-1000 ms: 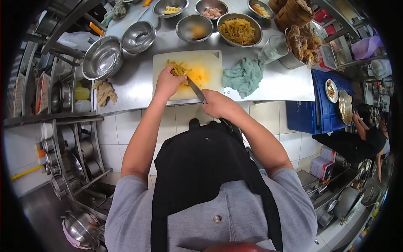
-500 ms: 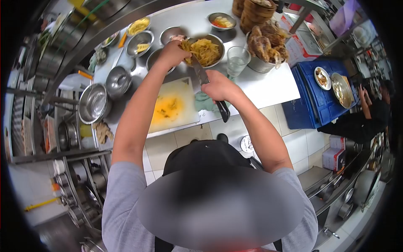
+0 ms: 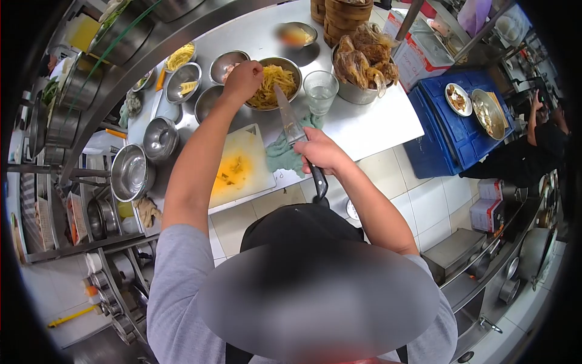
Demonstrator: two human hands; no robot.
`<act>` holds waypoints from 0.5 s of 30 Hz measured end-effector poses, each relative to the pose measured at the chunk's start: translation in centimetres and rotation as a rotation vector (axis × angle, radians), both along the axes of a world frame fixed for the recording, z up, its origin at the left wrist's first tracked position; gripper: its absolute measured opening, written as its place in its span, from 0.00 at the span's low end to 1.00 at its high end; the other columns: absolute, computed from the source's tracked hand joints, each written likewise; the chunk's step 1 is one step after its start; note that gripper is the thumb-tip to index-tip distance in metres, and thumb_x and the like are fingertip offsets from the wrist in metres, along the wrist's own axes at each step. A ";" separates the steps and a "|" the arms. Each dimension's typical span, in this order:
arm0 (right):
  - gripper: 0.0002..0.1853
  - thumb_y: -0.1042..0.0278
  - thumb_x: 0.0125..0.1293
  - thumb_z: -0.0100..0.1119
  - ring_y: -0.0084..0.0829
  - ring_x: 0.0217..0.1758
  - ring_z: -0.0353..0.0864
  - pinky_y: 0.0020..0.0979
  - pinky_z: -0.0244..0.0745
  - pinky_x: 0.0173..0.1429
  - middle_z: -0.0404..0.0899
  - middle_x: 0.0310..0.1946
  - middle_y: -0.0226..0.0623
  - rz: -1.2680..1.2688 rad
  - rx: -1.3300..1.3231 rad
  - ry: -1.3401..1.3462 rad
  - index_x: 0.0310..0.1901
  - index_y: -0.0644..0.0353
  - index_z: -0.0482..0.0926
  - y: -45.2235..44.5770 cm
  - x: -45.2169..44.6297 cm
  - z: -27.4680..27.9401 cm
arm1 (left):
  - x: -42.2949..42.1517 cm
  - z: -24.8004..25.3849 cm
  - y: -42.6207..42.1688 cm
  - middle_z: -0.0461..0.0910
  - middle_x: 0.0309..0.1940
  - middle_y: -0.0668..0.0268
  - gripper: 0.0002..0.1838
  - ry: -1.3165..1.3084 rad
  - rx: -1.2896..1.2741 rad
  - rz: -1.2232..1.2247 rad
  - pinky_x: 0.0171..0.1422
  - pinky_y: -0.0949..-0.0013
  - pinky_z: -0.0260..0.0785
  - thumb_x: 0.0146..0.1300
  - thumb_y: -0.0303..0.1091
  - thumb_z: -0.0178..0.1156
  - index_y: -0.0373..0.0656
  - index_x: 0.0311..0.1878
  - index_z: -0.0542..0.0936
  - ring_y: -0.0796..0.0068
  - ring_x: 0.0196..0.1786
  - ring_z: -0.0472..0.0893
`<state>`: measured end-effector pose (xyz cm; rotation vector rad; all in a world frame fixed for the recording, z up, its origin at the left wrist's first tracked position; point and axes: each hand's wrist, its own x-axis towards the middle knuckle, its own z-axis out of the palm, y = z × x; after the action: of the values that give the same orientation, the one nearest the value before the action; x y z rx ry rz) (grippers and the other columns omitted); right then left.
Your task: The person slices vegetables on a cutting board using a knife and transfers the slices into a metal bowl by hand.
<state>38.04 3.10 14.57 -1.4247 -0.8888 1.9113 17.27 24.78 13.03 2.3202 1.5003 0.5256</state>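
My right hand [image 3: 318,150] grips a kitchen knife [image 3: 291,122] by its black handle, blade pointing away from me. The blade's tip reaches over the near rim of a metal bowl of yellow shredded strips [image 3: 277,85]. At that bowl's left rim, my left hand [image 3: 244,80] has its fingers curled together; whatever they hold is hidden. Just beyond it stands a small metal bowl with pinkish pieces [image 3: 224,67]. Below my left forearm's right side lies a white cutting board [image 3: 254,151] with yellow stains and scraps. A green cloth [image 3: 282,159] is bunched beside the board, under the knife.
A glass of water [image 3: 321,92] and a pot of cooked poultry [image 3: 364,64] stand right of the strips. Bamboo steamers [image 3: 348,21] are behind. Metal bowls [image 3: 131,173] line the left. Over the blue chest [image 3: 436,145], plates sit; a person [image 3: 533,136] stands beyond.
The view has shifted, so the table appears further left. The knife blade has turned to show its flat side, and my left hand has drawn back from the strips to the bowl's left rim.
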 end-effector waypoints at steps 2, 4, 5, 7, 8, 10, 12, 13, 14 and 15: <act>0.19 0.72 0.70 0.55 0.27 0.21 0.73 0.34 0.75 0.23 0.74 0.33 0.37 0.033 0.019 0.041 0.60 0.67 0.73 0.1 0.0 -0.4 | -0.3 0.6 -2.2 0.86 0.52 0.55 0.12 -0.062 0.059 -0.026 0.62 0.56 0.77 0.66 0.32 0.65 0.39 0.51 0.86 0.51 0.56 0.85; 0.18 0.73 0.70 0.56 0.26 0.21 0.73 0.34 0.74 0.23 0.74 0.31 0.37 0.033 0.074 -0.019 0.60 0.66 0.73 -0.6 -0.1 1.5 | -1.4 0.9 -4.5 0.86 0.49 0.53 0.10 -0.073 0.459 -0.308 0.61 0.56 0.77 0.70 0.31 0.63 0.39 0.50 0.86 0.48 0.55 0.84; 0.18 0.74 0.69 0.56 0.25 0.21 0.73 0.34 0.73 0.23 0.74 0.29 0.37 0.039 0.132 -0.077 0.59 0.66 0.73 -1.0 -0.4 2.4 | -2.5 1.2 -5.9 0.85 0.49 0.51 0.10 -0.068 0.452 -0.306 0.61 0.56 0.77 0.71 0.31 0.61 0.38 0.50 0.86 0.47 0.55 0.84; 0.19 0.74 0.69 0.56 0.30 0.22 0.76 0.37 0.75 0.26 0.76 0.30 0.41 0.193 0.180 -0.201 0.60 0.67 0.73 -1.8 -0.1 2.3 | -6.3 1.1 -8.3 0.85 0.49 0.50 0.11 -0.056 0.291 -0.126 0.62 0.55 0.77 0.71 0.31 0.61 0.37 0.51 0.85 0.47 0.55 0.84; 0.21 0.73 0.68 0.56 0.35 0.23 0.78 0.39 0.77 0.29 0.79 0.31 0.45 0.315 0.245 -0.326 0.62 0.68 0.73 -2.1 0.1 1.9 | -8.6 1.0 -9.8 0.85 0.49 0.50 0.12 -0.057 0.141 0.023 0.62 0.55 0.77 0.71 0.32 0.61 0.37 0.51 0.85 0.47 0.56 0.84; 0.22 0.73 0.67 0.56 0.45 0.29 0.83 0.45 0.79 0.35 0.82 0.32 0.52 0.414 0.449 -0.471 0.62 0.69 0.73 -3.9 0.3 -2.0 | -13.8 0.2 -14.3 0.84 0.50 0.47 0.13 0.038 -0.061 0.306 0.63 0.52 0.76 0.68 0.30 0.61 0.35 0.52 0.84 0.45 0.56 0.83; 0.22 0.73 0.66 0.56 0.55 0.34 0.88 0.51 0.82 0.41 0.85 0.34 0.59 0.480 0.656 -0.614 0.62 0.69 0.73 -6.0 -0.5 -4.6 | -18.4 -4.2 -18.3 0.83 0.51 0.47 0.13 0.050 -0.130 0.394 0.62 0.48 0.76 0.68 0.29 0.60 0.35 0.53 0.83 0.43 0.56 0.82; 0.22 0.73 0.66 0.55 0.61 0.38 0.87 0.54 0.81 0.45 0.85 0.35 0.64 0.506 0.610 -0.721 0.61 0.70 0.73 -6.4 -1.1 -5.0 | -20.1 -7.5 -20.1 0.83 0.53 0.47 0.15 0.154 -0.020 0.449 0.65 0.48 0.75 0.66 0.27 0.59 0.34 0.54 0.82 0.42 0.59 0.80; 0.21 0.74 0.65 0.55 0.67 0.42 0.87 0.57 0.81 0.49 0.85 0.36 0.68 0.529 0.565 -0.828 0.59 0.72 0.73 -6.6 -1.9 -5.4 | -21.2 -9.6 -21.1 0.82 0.56 0.47 0.17 0.260 0.090 0.501 0.68 0.48 0.73 0.65 0.25 0.58 0.34 0.56 0.82 0.41 0.62 0.79; 0.17 0.76 0.65 0.55 0.64 0.42 0.88 0.58 0.82 0.49 0.85 0.33 0.65 0.578 0.611 -0.955 0.54 0.73 0.73 -6.4 -2.6 -6.1 | -21.6 -10.5 -21.1 0.82 0.56 0.47 0.17 0.257 0.090 0.511 0.68 0.48 0.73 0.65 0.25 0.58 0.34 0.56 0.82 0.41 0.62 0.79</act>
<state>35.45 -3.32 8.51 -1.7590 -2.2851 0.9856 -4.29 3.66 2.54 2.1190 2.2573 0.4319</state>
